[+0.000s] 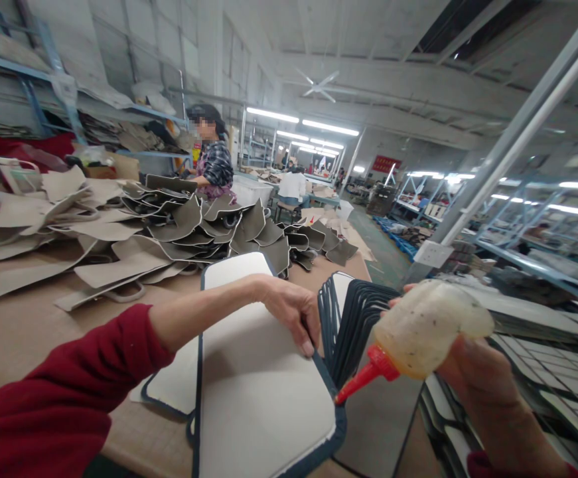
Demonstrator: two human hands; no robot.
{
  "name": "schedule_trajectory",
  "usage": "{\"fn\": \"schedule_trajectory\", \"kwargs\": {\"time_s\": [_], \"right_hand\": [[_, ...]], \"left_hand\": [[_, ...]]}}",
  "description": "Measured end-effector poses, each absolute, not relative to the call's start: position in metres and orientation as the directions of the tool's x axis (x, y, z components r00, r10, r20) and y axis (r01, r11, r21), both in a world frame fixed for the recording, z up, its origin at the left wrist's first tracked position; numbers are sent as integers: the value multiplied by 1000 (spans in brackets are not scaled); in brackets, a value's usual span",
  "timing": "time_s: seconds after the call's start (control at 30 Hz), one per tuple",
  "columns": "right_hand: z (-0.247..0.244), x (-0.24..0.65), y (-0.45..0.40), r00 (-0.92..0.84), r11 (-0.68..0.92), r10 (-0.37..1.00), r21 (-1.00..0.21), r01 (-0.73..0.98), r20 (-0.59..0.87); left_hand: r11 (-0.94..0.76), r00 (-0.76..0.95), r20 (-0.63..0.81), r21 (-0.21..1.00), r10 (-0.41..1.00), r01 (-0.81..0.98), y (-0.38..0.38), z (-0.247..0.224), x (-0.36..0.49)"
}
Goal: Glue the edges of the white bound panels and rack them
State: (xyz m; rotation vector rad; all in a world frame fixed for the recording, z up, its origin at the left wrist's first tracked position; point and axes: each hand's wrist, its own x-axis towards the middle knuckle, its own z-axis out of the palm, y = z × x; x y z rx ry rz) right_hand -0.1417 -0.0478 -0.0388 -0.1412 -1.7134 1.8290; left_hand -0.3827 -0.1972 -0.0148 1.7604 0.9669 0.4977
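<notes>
A white panel (263, 378) with a dark blue border lies in front of me on other panels. My left hand (296, 312) is closed on the panel's right edge, fingers bent down and thumb on the surface. In my right hand (468, 365) is a cloudy squeeze bottle (431, 325), tilted down to the left. Its red nozzle (363, 382) meets the border near the panel's right corner. Beside my left hand, between it and the bottle, a fanned stack of dark-edged panels (353, 318) leans.
Heaps of grey-brown pieces (209, 222) cover the back of the brown table (0, 332). A person (214, 156) works behind them. A slanted metal post (498, 159) and a rack of panels (552, 378) stand at the right.
</notes>
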Motion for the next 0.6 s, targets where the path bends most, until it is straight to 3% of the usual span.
{"fn": "schedule_trajectory", "kwargs": {"time_s": [0.1,0.3,0.6], "right_hand": [[-37,-141,-53,-758,60,550,-922,-383,351],[-33,-138,-63,-702,53,663,-951,-304,261],[-63,-118,-54,-675,61,659,-918,-392,332]], "left_hand": [[-169,592,-95,912,800,374,-198,-13,-384],[-183,573,-96,894,814,410,-199,-16,-391],[-182,458,-61,865,887,468,-204,-21,-405]]}}
